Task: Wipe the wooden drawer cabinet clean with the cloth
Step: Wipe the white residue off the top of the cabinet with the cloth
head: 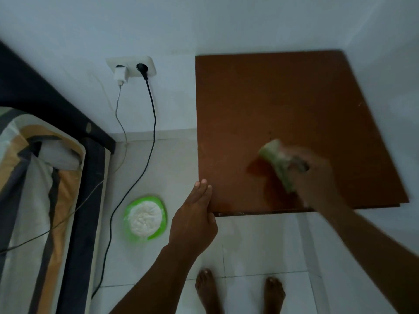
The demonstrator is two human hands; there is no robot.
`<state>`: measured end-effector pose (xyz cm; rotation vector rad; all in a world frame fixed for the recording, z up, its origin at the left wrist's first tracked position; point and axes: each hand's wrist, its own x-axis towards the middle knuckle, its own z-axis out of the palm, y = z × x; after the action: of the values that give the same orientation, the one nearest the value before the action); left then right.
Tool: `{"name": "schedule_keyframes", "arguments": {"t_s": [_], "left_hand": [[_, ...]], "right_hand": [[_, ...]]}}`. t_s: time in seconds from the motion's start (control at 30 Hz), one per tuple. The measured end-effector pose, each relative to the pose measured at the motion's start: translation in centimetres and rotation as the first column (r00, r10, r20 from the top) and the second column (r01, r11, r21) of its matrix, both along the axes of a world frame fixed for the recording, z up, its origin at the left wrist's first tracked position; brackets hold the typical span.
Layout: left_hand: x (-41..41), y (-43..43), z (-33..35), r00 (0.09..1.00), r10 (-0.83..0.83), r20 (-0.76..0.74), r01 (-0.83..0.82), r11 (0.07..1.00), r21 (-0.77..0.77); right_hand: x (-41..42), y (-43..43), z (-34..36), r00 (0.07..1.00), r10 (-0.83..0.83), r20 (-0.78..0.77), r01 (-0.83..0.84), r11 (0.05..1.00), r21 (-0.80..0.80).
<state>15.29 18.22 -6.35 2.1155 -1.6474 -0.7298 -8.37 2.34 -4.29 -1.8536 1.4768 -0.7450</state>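
Wiping hand: the right hand (313, 175) is blurred; it grasps the pale green cloth (275, 155), bunched under its fingers, and holds it against the cabinet top (283, 105).
Cloth position: on the front half of the top, right of centre, well inside all four edges.
Left hand: the left hand (195, 214) is released, its fingers straight and together, lying along the left edge at the front left corner.
Closed edges: the back and right edges run close along the white walls (226, 23) of the room corner.
Free edges: the left and front edges border the pale tiled floor (260, 241).
Room in front: two bare feet (207, 288) stand on the tiles just before the front edge.
Room to the left: a green dish (163, 219) holding a white lump (145, 217) sits on the floor near the front left corner; farther left is a bed (34, 177) with striped bedding.
Wall to the left: a wall socket (130, 61) carries a white charger (121, 75) and a black plug (142, 68), with cables (154, 123) trailing down to the floor.
Cabinet look: a flat, matt, reddish-brown board, bare apart from the cloth and hands, with a few small specks; a darker patch lies beside the cloth, and I cannot tell whether it is damp or shadow.
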Motion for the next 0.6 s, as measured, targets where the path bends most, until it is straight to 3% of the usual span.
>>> {"name": "schedule_keyframes", "arguments": {"t_s": [0.07, 0.13, 0.2, 0.27, 0.33, 0.5, 0.6], "left_hand": [[-0.2, 0.0, -0.1, 1.000, 0.008, 0.003, -0.008, 1.000, -0.001], [-0.4, 0.0, 0.0, 1.000, 0.023, 0.002, -0.023, 1.000, 0.007], [-0.5, -0.1, 0.1, 1.000, 0.030, -0.010, -0.030, 0.999, 0.015], [-0.4, 0.0, 0.0, 0.999, 0.035, -0.014, -0.035, 0.999, 0.021], [-0.4, 0.0, 0.0, 0.999, 0.040, -0.018, -0.040, 0.999, 0.021], [0.1, -0.2, 0.3, 0.998, 0.041, -0.048, -0.040, 0.999, 0.023], [0.5, -0.4, 0.8, 0.998, 0.011, -0.060, -0.010, 1.000, 0.028]], "right_hand": [[-1.9, -4.2, -0.7, 0.985, -0.155, -0.069, 0.155, 0.988, -0.005], [-3.0, -5.5, -1.8, 0.946, -0.208, -0.249, 0.206, 0.978, -0.034], [-2.4, -3.9, -2.6, 0.911, -0.184, -0.369, 0.155, 0.982, -0.109], [-0.9, -0.9, -3.4, 0.917, -0.085, -0.389, 0.020, 0.986, -0.168], [1.3, 2.7, -3.7, 0.940, 0.013, -0.341, -0.080, 0.980, -0.182], [6.1, 9.0, -2.5, 0.970, 0.230, -0.077, -0.229, 0.973, 0.023], [7.1, 9.3, -1.5, 0.975, 0.216, 0.054, -0.220, 0.972, 0.085]]}}
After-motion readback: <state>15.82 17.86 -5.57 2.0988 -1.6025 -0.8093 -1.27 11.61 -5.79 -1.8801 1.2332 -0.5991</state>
